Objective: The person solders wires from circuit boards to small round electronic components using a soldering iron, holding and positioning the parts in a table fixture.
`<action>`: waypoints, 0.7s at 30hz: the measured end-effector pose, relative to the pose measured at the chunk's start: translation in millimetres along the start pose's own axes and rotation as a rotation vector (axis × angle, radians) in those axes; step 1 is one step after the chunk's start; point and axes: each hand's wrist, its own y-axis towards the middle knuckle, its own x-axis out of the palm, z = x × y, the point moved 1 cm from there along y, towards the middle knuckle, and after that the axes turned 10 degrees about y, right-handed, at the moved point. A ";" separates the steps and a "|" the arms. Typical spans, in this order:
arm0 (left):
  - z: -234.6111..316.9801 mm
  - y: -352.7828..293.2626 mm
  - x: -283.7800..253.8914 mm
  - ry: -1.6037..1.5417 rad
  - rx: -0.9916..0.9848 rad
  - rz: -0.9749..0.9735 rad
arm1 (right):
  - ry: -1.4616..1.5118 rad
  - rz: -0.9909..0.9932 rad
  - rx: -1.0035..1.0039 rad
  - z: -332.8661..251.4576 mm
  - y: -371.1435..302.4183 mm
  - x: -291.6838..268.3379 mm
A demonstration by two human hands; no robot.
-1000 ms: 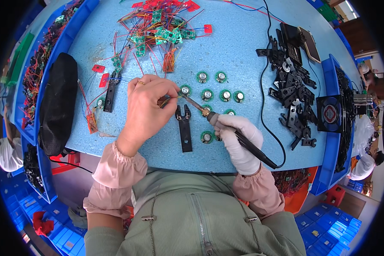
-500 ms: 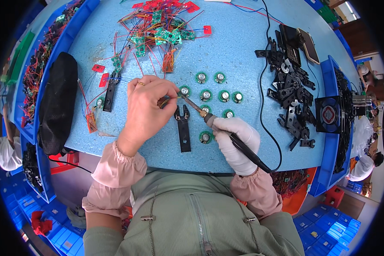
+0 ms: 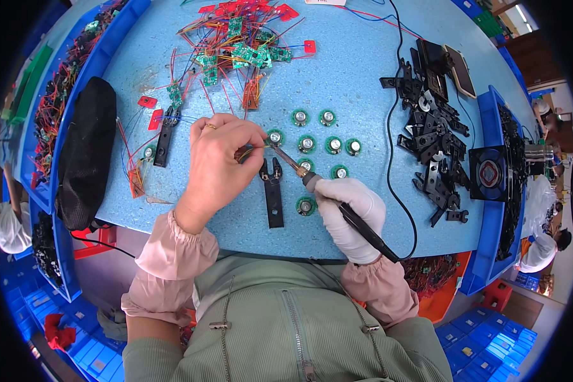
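Note:
My bare left hand (image 3: 223,162) is closed in a pinch on thin wires (image 3: 261,146), beside a small round speaker (image 3: 275,137) with a green rim. My right hand (image 3: 353,213), in a white glove, grips a soldering iron (image 3: 367,233) by its black handle. The iron's narrow tip meets the wire ends at the lower edge of that speaker; whether it touches metal is too small to tell. Just below the tip lies a flat black forked holder (image 3: 274,200). Several more speakers (image 3: 334,145) rest in loose rows to the right.
Green circuit boards with coloured wires (image 3: 251,54) are heaped at the back. A pile of black forked parts (image 3: 433,134) lies right, past the iron's cord (image 3: 391,121). Blue bins (image 3: 490,235) and a small fan (image 3: 488,173) stand at the right edge; a black cloth bundle (image 3: 88,153) lies left.
My right hand and the iron's handle have shifted slightly left, while the tip stays at the same speaker. My left hand keeps its pinch in place.

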 end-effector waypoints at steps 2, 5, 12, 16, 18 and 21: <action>0.0 -0.2 0.2 -0.003 0.000 0.005 | 0.016 0.005 0.017 -1.6 0.4 0.0; -0.8 -0.6 0.7 -0.003 0.001 0.009 | 0.066 0.025 0.066 -5.7 1.1 -0.5; -1.5 -1.3 2.2 0.008 0.003 0.010 | 0.115 0.021 0.184 -7.7 -0.8 -6.2; 0.5 -1.2 2.2 0.041 0.012 -0.001 | 0.162 0.044 0.169 -5.9 -0.3 -6.1; 1.8 -0.9 1.6 0.071 0.021 -0.010 | 0.236 0.088 0.154 -4.8 1.6 -6.3; 2.5 -0.9 0.5 0.082 0.033 -0.009 | 0.165 0.031 0.069 -3.9 11.6 -6.5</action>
